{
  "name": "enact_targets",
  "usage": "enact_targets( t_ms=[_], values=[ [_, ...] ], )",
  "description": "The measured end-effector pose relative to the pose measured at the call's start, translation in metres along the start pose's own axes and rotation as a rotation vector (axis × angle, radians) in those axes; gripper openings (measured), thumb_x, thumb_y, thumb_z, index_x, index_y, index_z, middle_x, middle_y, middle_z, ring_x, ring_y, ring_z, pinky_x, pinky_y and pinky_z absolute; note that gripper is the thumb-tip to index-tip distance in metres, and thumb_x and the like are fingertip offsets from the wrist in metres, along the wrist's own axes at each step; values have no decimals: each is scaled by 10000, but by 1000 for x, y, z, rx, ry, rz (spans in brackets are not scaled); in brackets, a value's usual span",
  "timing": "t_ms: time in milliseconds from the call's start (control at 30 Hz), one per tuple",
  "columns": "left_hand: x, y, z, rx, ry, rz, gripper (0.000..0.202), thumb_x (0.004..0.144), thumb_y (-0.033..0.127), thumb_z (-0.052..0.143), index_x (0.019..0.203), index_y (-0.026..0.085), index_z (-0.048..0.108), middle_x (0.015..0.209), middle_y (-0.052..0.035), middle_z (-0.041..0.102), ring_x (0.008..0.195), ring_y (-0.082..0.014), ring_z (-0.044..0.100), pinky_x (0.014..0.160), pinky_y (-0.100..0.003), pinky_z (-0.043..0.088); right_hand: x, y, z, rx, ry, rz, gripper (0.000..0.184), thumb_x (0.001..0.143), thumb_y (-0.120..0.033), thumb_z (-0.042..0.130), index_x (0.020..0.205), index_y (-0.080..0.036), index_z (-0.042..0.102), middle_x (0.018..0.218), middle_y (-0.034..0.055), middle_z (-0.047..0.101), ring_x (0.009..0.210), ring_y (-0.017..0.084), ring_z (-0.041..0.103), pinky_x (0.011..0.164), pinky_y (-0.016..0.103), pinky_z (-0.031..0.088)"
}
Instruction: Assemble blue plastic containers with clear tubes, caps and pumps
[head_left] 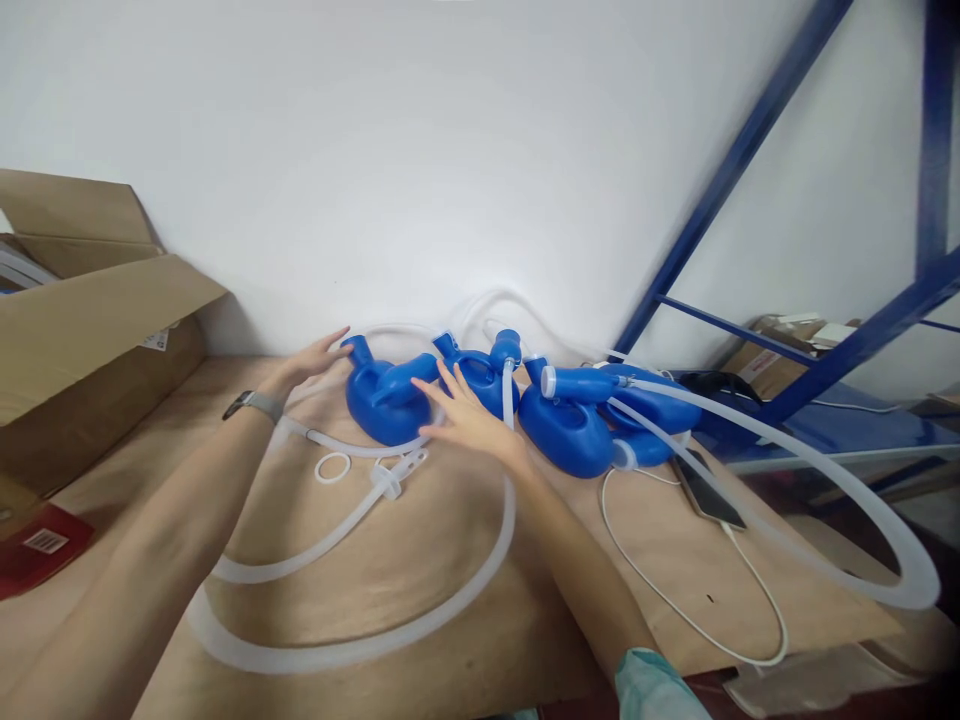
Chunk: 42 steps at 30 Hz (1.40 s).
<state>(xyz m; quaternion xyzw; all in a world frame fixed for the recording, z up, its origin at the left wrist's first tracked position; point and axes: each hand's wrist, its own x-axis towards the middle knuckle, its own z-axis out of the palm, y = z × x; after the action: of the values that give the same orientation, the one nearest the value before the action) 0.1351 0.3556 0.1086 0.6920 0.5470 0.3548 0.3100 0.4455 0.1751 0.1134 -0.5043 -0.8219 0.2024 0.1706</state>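
A left hand (319,358) and a right hand (476,420), both bare with fingers spread and neither closed around anything, frame a blue bottle (386,418) at the far side of a wooden table (435,535). The bottle lies to the right of the left hand and to the left of the right hand, its long axis slanting from the spout (358,350), far and left, to the rounded body, near and right. The left fingertips are at the spout and the right fingers beside the body, so the two hands look about equally near; whether either touches is hard to tell. Just beyond the right hand sits a second blue bottle (489,398), partly hidden by the fingers; to its right, more blue bottles (566,435) lie heaped. Nearer, a white ring (332,468), a plastic clip (386,480) and a looping clear tube (300,660) rest on the table. A phone (709,485) with a white cable (780,640) lies right, an open cardboard box (97,330) stands left, and a blue metal rack (720,180) rises at far right.
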Motion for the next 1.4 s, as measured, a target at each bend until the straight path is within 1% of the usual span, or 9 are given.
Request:
enact_targets(
  t_ms=[133,200,333,500,700,833,1000,1167,1400],
  values=[
    [-7,34,18,62,137,100,757,895,579,651,1490,116,590,1576,-244,518,1412,-373,559,1188,-505,450,2,2,0,-76,-67,-126,738,1009,-489,676,1667,-380,360,1812,41,-72,1662,370,-122,1326,633,79],
    [-25,51,25,91,31,197,656,960,615,550,1451,189,638,1483,-150,638,1344,-312,621,1165,-428,475,2,1,0,-57,-55,-176,703,1022,-491,657,1657,-334,398,1814,62,0,1674,360,-37,1338,591,117],
    [-66,78,34,460,-369,392,753,947,713,543,1538,248,572,1523,-102,633,1347,-342,622,1127,-407,482,-2,-13,3,-4,-126,-251,578,1057,-485,594,1584,-256,524,1659,94,499,1560,314,433,1273,475,356],
    [-85,85,31,732,-387,475,773,982,594,510,1648,219,403,1600,-138,548,1361,-363,610,1113,-428,480,-4,-37,16,40,-260,-182,513,1079,-596,465,1273,-212,743,1303,111,768,1218,326,711,1078,467,532],
    [-91,64,-3,647,-391,471,684,916,412,545,1567,210,496,1551,-103,590,1396,-331,568,1160,-406,458,13,-17,39,350,-291,159,346,1078,-256,395,1251,-197,688,1010,57,794,783,173,776,679,262,614],
    [-97,59,-10,657,-381,443,718,854,403,575,1543,214,504,1484,-116,629,1324,-349,609,1100,-422,488,19,-3,59,61,-359,-49,342,970,-133,609,1273,-228,737,1070,42,784,907,178,758,816,251,572],
    [-96,60,6,814,-268,465,819,844,682,640,1487,182,557,1434,-188,627,1276,-423,610,1098,-494,448,15,-7,72,-299,-276,-138,412,1011,-182,609,1408,-241,699,1276,151,670,1021,268,708,911,388,561],
    [-91,56,13,831,-227,502,720,866,689,646,1374,180,637,1356,-179,673,1200,-390,651,1029,-447,477,11,-5,68,-415,-249,-251,246,1007,-212,645,1209,-169,777,1409,200,576,1304,345,585,1088,496,511],
    [-88,49,2,725,-248,459,681,852,655,669,1388,237,633,1251,-118,740,1124,-353,692,950,-396,514,7,-1,36,-347,-506,-102,126,934,-272,744,968,-170,809,1472,158,614,1238,306,669,1026,374,567]
  ],
)
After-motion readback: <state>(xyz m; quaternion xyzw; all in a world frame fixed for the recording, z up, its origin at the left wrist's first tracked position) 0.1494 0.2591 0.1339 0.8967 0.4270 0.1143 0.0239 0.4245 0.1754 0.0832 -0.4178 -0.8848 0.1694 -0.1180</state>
